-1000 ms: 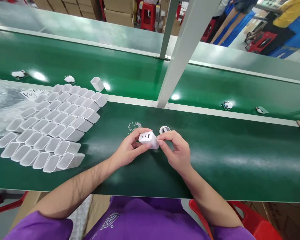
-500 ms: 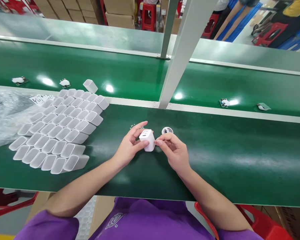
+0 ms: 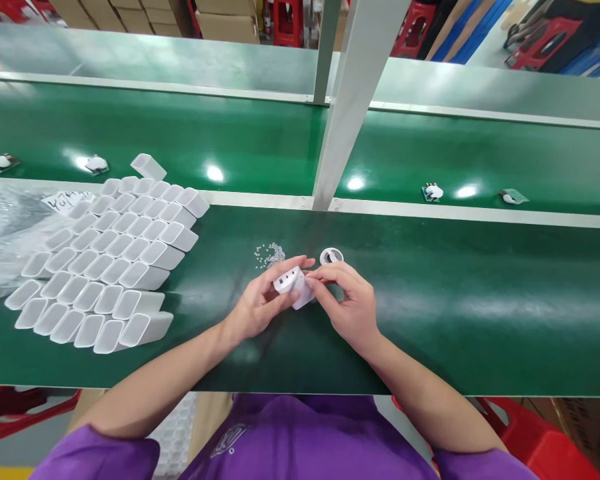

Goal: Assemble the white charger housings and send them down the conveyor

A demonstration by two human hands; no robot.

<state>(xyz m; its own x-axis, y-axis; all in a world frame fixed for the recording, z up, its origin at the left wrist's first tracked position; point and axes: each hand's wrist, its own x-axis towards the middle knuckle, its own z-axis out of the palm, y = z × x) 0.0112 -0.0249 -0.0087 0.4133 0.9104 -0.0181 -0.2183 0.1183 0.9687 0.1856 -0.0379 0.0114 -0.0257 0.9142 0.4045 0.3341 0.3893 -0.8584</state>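
Observation:
My left hand (image 3: 263, 297) grips a white charger (image 3: 300, 293) between thumb and fingers, its end face with several port slots tilted up toward me. Thumb and index finger of my right hand (image 3: 347, 297) are pinched together against the charger's right side. Whatever those fingertips hold, if anything, is too small to make out. Just behind my right hand lies a round white ring-shaped roll (image 3: 331, 256), partly covered by the fingers. Behind my left hand is a scatter of tiny clear pieces (image 3: 270, 255) on the green bench (image 3: 455, 307).
Rows of white open-ended casings (image 3: 100, 267) stand on the left, beside a clear plastic bag (image 3: 10, 233) and a handwritten label (image 3: 67, 201). Beyond the bench, a green belt (image 3: 260, 147) carries a lone casing (image 3: 149, 167) and small circuit boards (image 3: 433, 192). A metal post (image 3: 350, 100) rises ahead.
The charger has tilted in my left hand, and my right fingertips have moved up along its side. More clear pieces show now. The boards and lone casing on the belt have shifted left.

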